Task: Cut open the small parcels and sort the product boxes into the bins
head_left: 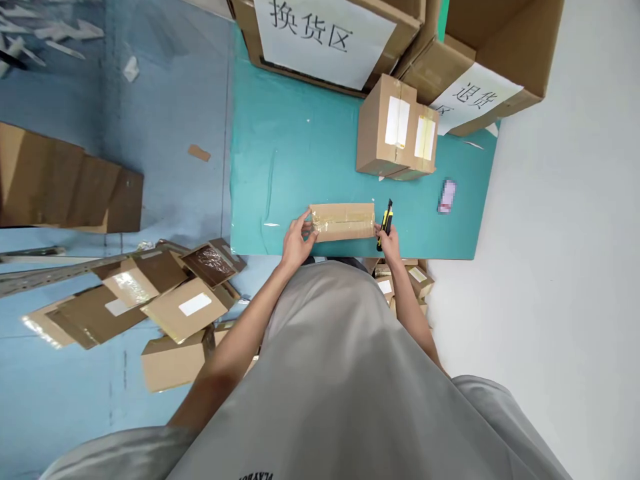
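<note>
Two bare hands at work over a teal tabletop [280,167], seen from above past a grey shirt

Item 1: small flat brown cardboard parcel wrapped in clear tape [343,221], lying lengthwise near the front edge of the tabletop, between the two hands

Item 2: left hand [297,243], fingers curled round the left end of the parcel, thumb on top, gripping it

Item 3: right hand [389,243], closed round a yellow and black utility knife [385,224]; knife points away from the body, just beside the right end of the parcel; whether the blade touches the parcel cannot be told

Item 4: medium brown cardboard box with white labels on its faces [395,127], standing further back on the tabletop, well apart from the parcel

Item 5: large open cardboard carton bearing a white sheet with printed characters [325,33], at the far edge of the tabletop, behind the labelled box

Item 6: second large cardboard carton with a white printed sheet [480,67], at the far right corner, touching or nearly touching the labelled box

Item 7: heap of flattened brown cardboard boxes and mailers [150,293], on the blue floor [165,120] left of the person

Item 8: further small cardboard boxes [417,280], low beside the tabletop's front right edge, partly hidden by the right arm
</note>
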A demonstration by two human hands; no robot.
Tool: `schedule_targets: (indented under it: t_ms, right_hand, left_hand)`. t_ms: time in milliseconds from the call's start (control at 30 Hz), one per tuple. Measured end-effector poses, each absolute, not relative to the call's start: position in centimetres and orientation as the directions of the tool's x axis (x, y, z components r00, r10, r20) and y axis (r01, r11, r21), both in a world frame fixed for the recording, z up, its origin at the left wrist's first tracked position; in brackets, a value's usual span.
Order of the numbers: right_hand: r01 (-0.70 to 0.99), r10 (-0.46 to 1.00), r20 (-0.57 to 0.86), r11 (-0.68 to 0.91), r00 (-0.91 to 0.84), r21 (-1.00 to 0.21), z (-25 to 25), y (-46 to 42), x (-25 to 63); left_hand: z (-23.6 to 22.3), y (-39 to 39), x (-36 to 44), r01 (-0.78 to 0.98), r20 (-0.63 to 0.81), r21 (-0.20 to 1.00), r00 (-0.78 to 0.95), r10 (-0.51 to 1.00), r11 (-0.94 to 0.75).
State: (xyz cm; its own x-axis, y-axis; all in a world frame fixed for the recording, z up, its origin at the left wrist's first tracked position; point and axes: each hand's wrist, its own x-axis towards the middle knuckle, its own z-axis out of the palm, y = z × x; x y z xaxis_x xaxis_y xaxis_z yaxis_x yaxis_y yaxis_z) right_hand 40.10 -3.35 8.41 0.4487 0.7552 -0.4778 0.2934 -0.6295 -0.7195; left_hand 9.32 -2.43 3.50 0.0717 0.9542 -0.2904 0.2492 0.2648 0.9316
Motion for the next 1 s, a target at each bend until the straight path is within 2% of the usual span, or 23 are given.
schedule_targets:
  t_ms: [100,167,267,367,467,600,800,1000]
  right_hand:
    - [0.527,0.834,-0.359,-0.545,0.418,-0.653,9.9,-2.6,40.1]
    - [0.688,0.882,-0.303,-0.47,0.36,-0.552,11.4,-2.1,40.1]
    - [0.862,0.923,-0.328,-0.325,0.199,-0.39,13.7,-1.2,39.2]
    - [0.956,0.913,-0.406,-0.096,-0.027,-0.279,15.3,0.0,37.2]
    - [0.974,0.832,-0.512,0.143,-0.215,-0.176,16.1,1.5,34.7]
    - [0.942,0.73,-0.615,0.33,-0.298,-0.064,16.1,3.5,32.1]
    - [0.902,0.678,-0.666,0.432,-0.31,0.02,16.4,5.0,30.9]
    - [0.881,0.639,-0.695,0.473,-0.329,0.018,17.1,5.6,30.4]
  left_hand:
    - [3.4,-1.9,8.7,0.281,-0.241,0.941,0.159,0.957,0.19]
    - [3.2,-1.2,8.5,0.295,-0.227,0.941,0.195,0.954,0.164]
    - [2.8,-0.3,8.3,0.303,-0.231,0.94,0.216,0.949,0.16]
    - [2.2,0.2,8.2,0.291,-0.23,0.944,0.247,0.941,0.155]
    - [1.7,0.5,7.9,0.274,-0.243,0.948,0.298,0.923,0.161]
    - [1.4,0.6,7.8,0.258,-0.269,0.947,0.316,0.91,0.19]
    - [1.5,0.3,8.2,0.244,-0.282,0.947,0.311,0.908,0.211]
    - [1.4,0.3,8.4,0.223,-0.288,0.948,0.307,0.907,0.226]
